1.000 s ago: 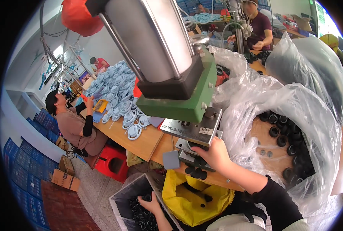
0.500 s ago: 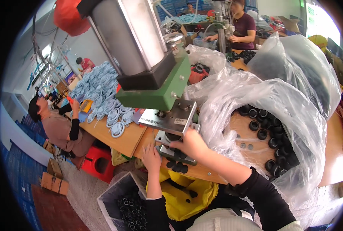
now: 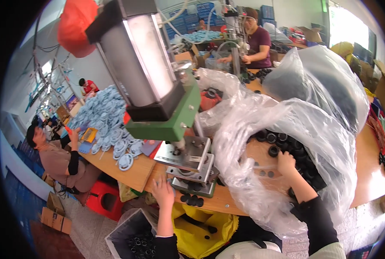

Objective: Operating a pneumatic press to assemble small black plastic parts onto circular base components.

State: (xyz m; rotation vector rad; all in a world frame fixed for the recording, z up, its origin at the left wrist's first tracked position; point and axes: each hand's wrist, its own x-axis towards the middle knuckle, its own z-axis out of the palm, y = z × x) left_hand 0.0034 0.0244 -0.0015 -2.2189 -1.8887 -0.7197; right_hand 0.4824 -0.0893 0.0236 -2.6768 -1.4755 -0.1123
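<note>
Head view: right hand at black caps inside open plastic bag, fingers curled; cannot tell if holding one. Caps round, some face up; pile's long axis runs far left to near right. Room left, around grey discs. Left hand, fingers spread, beside press, near table edge.

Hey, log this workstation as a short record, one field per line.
Left hand: open, beside the metal die of the green press; contact unclear
Right hand: at the black round parts within the clear bag; grip unclear
Lower foreground: grey bin with black rings, beside a yellow sack
Table, left side: heap of light blue parts
Person at left: brown top, beside the table
</note>
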